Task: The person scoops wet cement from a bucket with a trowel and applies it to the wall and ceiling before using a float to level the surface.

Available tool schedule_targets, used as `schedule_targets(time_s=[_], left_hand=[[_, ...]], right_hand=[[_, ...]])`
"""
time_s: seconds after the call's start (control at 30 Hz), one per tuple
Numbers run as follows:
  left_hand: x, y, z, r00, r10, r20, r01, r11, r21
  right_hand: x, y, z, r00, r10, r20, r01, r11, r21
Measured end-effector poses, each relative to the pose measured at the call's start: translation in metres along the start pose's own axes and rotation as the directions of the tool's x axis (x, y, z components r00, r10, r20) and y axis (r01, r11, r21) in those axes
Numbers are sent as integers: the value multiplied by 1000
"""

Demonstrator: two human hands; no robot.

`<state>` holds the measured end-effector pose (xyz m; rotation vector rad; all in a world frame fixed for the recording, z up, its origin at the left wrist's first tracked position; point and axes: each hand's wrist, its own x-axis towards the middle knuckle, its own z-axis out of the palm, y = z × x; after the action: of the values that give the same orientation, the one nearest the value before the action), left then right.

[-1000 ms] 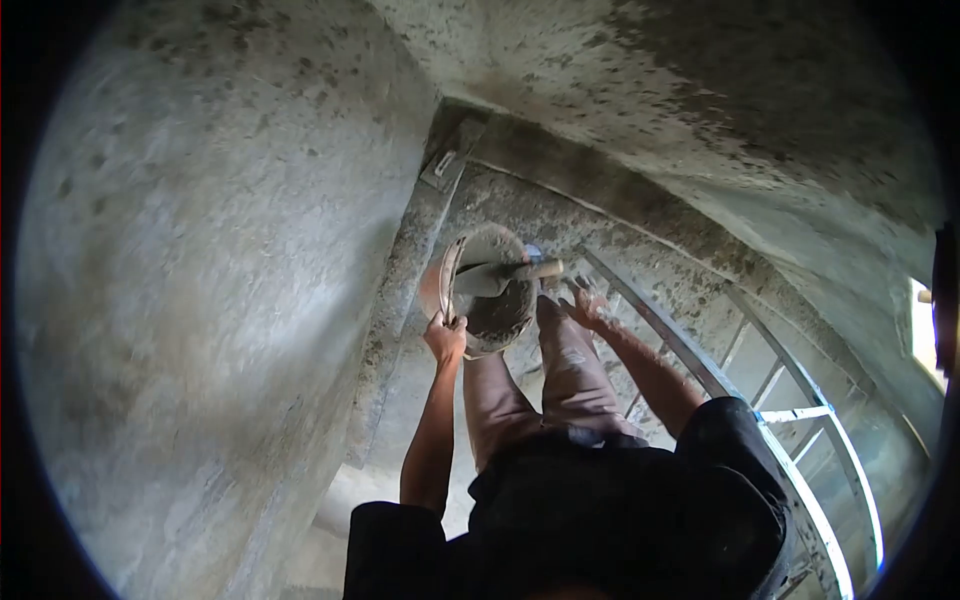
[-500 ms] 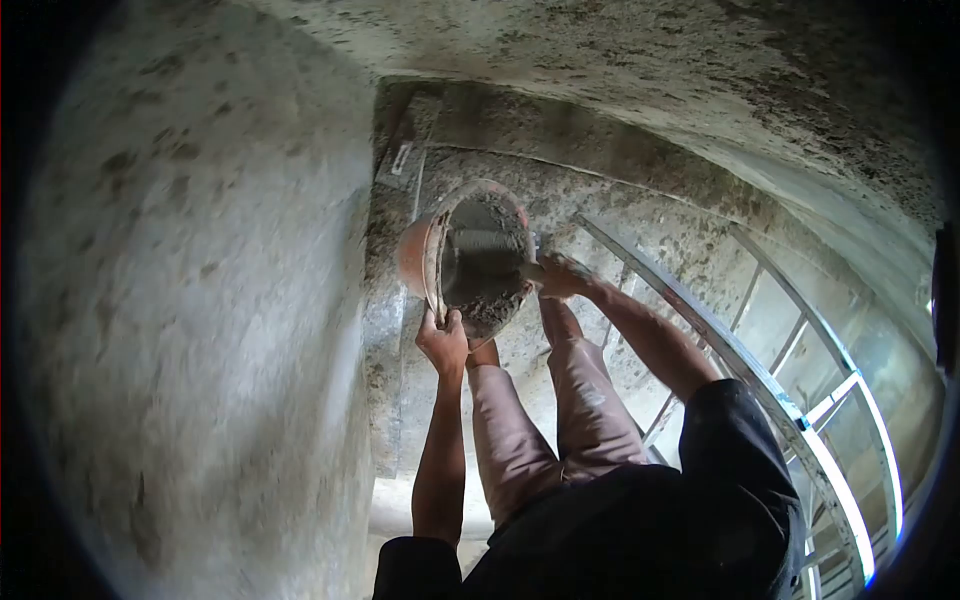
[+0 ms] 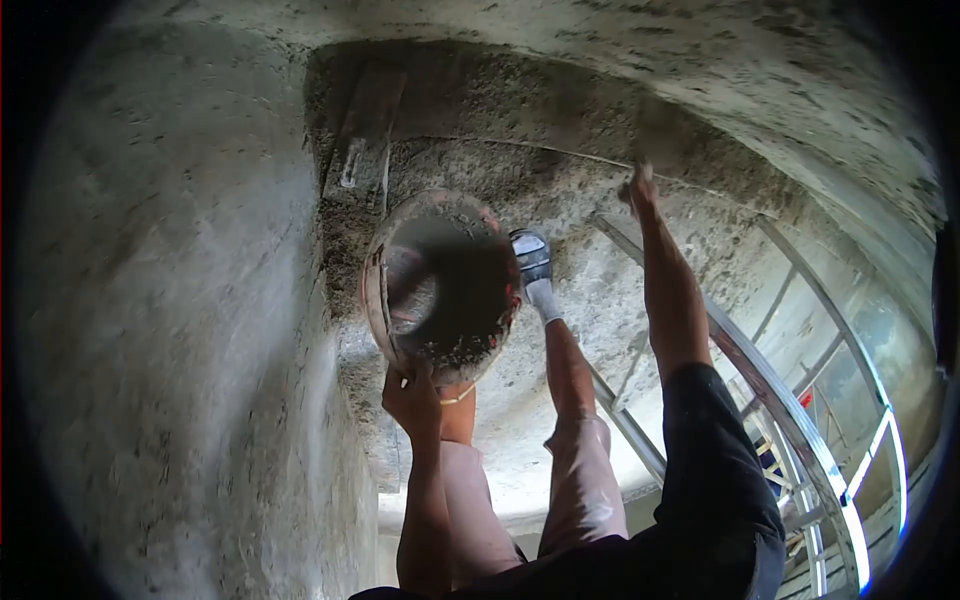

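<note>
My left hand (image 3: 412,402) is closed on the rim of a mortar-caked bucket (image 3: 374,312), which tilts so that its mouth faces me. Wet grey mortar (image 3: 470,290) lies inside, and a light patch shows on the inner left side. Out to the upper right, my right hand (image 3: 641,190) is closed round the handle of a trowel (image 3: 672,128). The trowel's blade is smeared by motion and stands out over the dark strip at the far wall, apart from the bucket.
A long flat board with a handle (image 3: 365,125) leans in the far left corner. A metal ladder (image 3: 780,400) stands on my right. The rough wall (image 3: 200,300) is close on my left. My shod foot (image 3: 532,255) is on the mortar-spattered floor (image 3: 590,290).
My right hand has left the bucket and swung up and to the right with the trowel. The bucket has shifted left and shows more of its inside; my left hand still holds it.
</note>
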<state>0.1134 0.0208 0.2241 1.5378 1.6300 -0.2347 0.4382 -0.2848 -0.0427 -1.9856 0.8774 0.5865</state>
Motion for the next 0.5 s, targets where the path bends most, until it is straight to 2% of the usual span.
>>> schedule_targets(time_s=[0.03,0.1,0.17,0.23,0.3,0.33,0.37,0.4,0.43,0.47,0.5], left_hand=[[2,0,0,1000,-6,2,6,1000,13],[4,-1,-3,999,-38,30,39,998,-50],[3,-8,-8,998,-59,37,60,998,-20],[1,-5,-18,997,-66,33,66,998,8],[-4,9,-27,990,-144,-8,143,988,-59],[-5,9,-33,989,-148,-14,147,987,-60],[-7,9,-40,983,-181,-12,181,984,7],[-7,8,-47,978,-210,-13,210,975,71],[-10,8,-50,977,-212,-31,212,977,-3],[-13,6,-57,977,-209,-40,209,978,-2],[-15,4,-63,977,-209,-43,208,978,-27]], right_hand=[[26,16,25,987,-160,-4,149,925,-350],[67,68,76,921,-371,119,357,683,-637],[44,84,118,883,-428,192,447,644,-620],[-27,54,155,924,-378,-52,266,735,-624],[-88,26,193,925,-380,35,336,770,-542],[-105,22,218,947,-322,2,279,816,-506],[-121,20,244,965,-263,-25,221,858,-464],[-133,17,270,964,-265,-14,230,859,-458],[-144,14,290,943,-317,-102,255,884,-392],[-154,11,311,911,-365,-190,291,898,-329],[-163,6,327,905,-372,-209,301,904,-305]])
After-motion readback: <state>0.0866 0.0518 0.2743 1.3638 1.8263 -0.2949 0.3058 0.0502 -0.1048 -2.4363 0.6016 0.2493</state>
